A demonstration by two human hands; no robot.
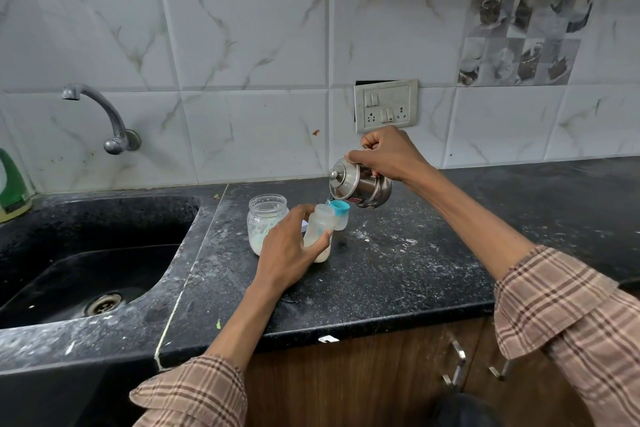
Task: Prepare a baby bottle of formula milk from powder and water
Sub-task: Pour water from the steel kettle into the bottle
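While left hand [289, 246] fingers are gripping the upright translucent plastic baby bottle [320, 230] mid-frame, right hand [388, 152] is clenching the tilted steel kettle [360, 185], spout directly above bottle mouth.

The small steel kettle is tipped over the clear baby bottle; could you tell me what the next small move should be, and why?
Probably keep the small steel kettle tilted in the right hand, pouring gently. Its spout sits at the mouth of the clear baby bottle, which the left hand steadies on the black counter, and only a little pale content shows at the bottom.
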